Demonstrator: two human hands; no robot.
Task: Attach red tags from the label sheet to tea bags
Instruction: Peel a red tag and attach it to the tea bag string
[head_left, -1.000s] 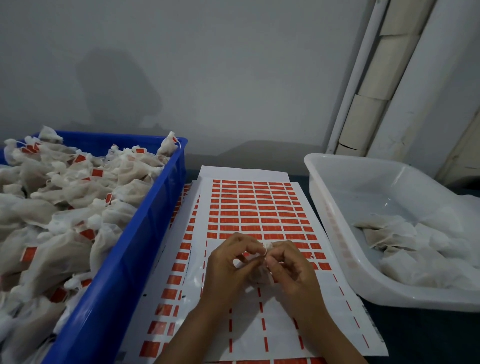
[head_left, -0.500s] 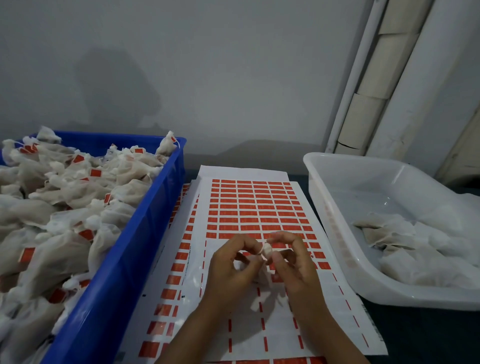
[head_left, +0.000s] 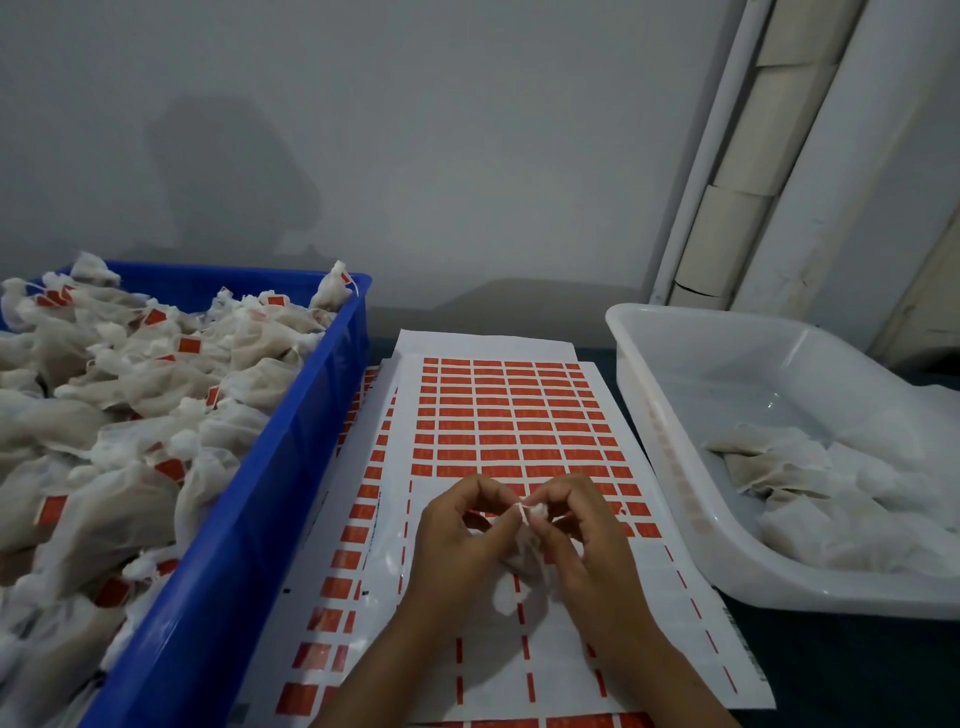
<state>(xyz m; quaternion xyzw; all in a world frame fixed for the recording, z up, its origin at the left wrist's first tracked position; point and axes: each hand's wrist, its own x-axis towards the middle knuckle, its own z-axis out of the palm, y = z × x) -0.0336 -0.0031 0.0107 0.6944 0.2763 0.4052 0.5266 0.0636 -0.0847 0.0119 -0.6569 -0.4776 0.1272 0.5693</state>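
A white label sheet (head_left: 509, 415) with rows of red tags lies flat in front of me; its near rows are peeled bare. Over its near half both hands meet on one white tea bag (head_left: 524, 556). My left hand (head_left: 457, 540) pinches the bag's top with thumb and forefinger. My right hand (head_left: 587, 540) pinches the gathered top from the other side, fingers curled. The bag's body hangs between my palms, partly hidden. Whether a red tag sits between the fingertips I cannot tell.
A blue crate (head_left: 249, 499) at the left is heaped with tea bags bearing red tags. A white tray (head_left: 670, 447) at the right holds several untagged tea bags (head_left: 810, 483). More label sheets lie under the top one. A grey wall stands behind.
Both hands have stayed together over the sheet, working the bag's top. The fingers have shifted slightly and the bag's gathered top now shows between the fingertips.
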